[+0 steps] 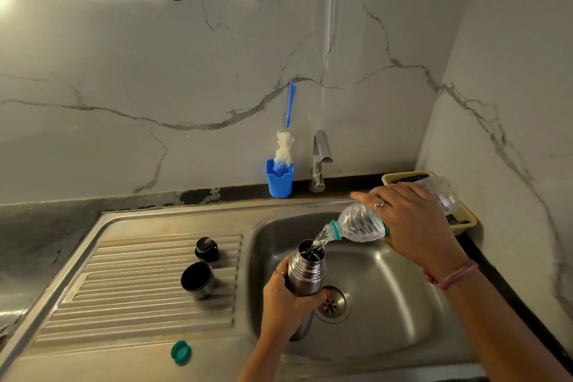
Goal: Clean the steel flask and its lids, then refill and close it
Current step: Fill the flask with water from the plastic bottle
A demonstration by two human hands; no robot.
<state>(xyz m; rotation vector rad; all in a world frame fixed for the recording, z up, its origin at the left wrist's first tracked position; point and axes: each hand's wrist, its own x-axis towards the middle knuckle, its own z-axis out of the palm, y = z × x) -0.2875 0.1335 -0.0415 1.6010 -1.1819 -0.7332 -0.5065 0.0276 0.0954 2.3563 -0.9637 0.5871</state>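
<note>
Over the basin of the steel sink (pixel 403 304), near its drain, the left hand (pixel 286 304) wraps its fingers round the steel flask (pixel 305 273) while the right hand (pixel 412 223) grips the tilted plastic bottle (pixel 359 225), whose stream falls into the flask's mouth; I judge it best to hold the flask upright, pour slowly and stop short of the rim. On the ribbed drainboard left of the basin wait the cup lid (pixel 197 280) and inner stopper (pixel 206 249), with the green cap (pixel 180 351) at the front edge, beneath a veined marble wall.
</note>
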